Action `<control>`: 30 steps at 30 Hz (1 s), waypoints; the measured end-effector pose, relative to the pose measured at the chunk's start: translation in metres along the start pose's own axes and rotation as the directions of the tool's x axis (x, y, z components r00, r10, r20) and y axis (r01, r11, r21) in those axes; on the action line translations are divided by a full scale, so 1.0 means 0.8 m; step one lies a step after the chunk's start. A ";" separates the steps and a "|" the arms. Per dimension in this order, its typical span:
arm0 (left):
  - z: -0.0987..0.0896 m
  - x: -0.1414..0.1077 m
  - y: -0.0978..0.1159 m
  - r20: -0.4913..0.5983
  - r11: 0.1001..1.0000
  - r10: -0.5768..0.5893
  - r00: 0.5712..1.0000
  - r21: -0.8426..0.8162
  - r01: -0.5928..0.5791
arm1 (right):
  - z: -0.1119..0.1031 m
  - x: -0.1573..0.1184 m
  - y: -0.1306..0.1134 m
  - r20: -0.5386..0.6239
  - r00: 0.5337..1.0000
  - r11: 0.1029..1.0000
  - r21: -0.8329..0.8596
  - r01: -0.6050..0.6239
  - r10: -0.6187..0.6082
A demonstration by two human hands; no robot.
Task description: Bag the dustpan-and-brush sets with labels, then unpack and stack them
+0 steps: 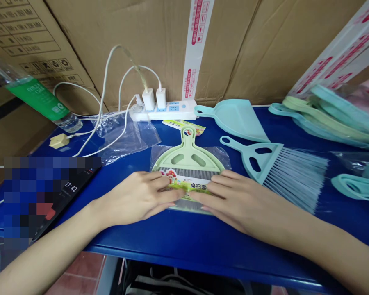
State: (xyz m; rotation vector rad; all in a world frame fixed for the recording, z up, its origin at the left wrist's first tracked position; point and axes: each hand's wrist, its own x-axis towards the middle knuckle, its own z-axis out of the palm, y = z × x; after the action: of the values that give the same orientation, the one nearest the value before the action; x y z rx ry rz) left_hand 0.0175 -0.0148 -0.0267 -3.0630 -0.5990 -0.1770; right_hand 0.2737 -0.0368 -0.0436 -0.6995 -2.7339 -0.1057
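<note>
Blue and glossy, the bench (172,235) meets brown cardboard (160,32) at its back; reddish floor tiles (84,264) show below its front edge. A white power strip (172,116) sits along the rear, and a turquoise dustpan (238,119) lies to the right. Flat on the bench, the pale green brush-and-dustpan set (187,152) lies partly under the fingers of the left hand (138,194) and right hand (235,198), handle pointing away. Those fingers are bent, close together; whether they pinch it, I cannot tell.

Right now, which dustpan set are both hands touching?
The wrapped pale-green plastic set at centre; the light-blue plastic dustpan and brush lie unwrapped, the multicoloured pile far right.
</note>
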 end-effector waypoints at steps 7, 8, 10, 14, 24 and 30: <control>0.000 0.000 0.000 -0.004 1.000 -0.006 1.000 -0.002 0.006 | -0.003 -0.001 0.001 -0.001 1.000 0.999 0.036 -0.024 0.024; 0.000 0.000 0.000 -0.005 1.000 -0.005 1.000 -0.003 0.005 | -0.004 -0.001 0.001 -0.010 1.000 0.999 0.040 -0.026 0.026; -0.001 0.000 0.000 -0.005 1.000 -0.005 1.000 -0.002 0.005 | -0.006 -0.001 0.001 -0.023 0.999 0.998 0.047 -0.032 0.033; -0.002 0.000 0.001 0.005 1.000 -0.018 1.000 0.003 0.018 | -0.010 0.000 0.001 -0.023 0.999 0.997 0.056 -0.044 0.045; 0.001 0.000 0.000 -0.004 1.000 -0.006 1.000 0.018 0.006 | -0.013 0.001 0.002 -0.035 0.998 0.998 0.032 -0.045 0.046; 0.003 0.000 0.001 0.020 0.998 0.018 1.000 0.062 -0.020 | 0.000 0.003 0.003 -0.025 0.999 0.999 -0.030 0.034 -0.035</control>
State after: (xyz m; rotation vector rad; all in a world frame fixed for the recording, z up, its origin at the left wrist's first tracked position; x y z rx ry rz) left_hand 0.0182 -0.0152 -0.0287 -3.0127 -0.5650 -0.1256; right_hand 0.2729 -0.0332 -0.0424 -0.6553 -2.7259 -0.1625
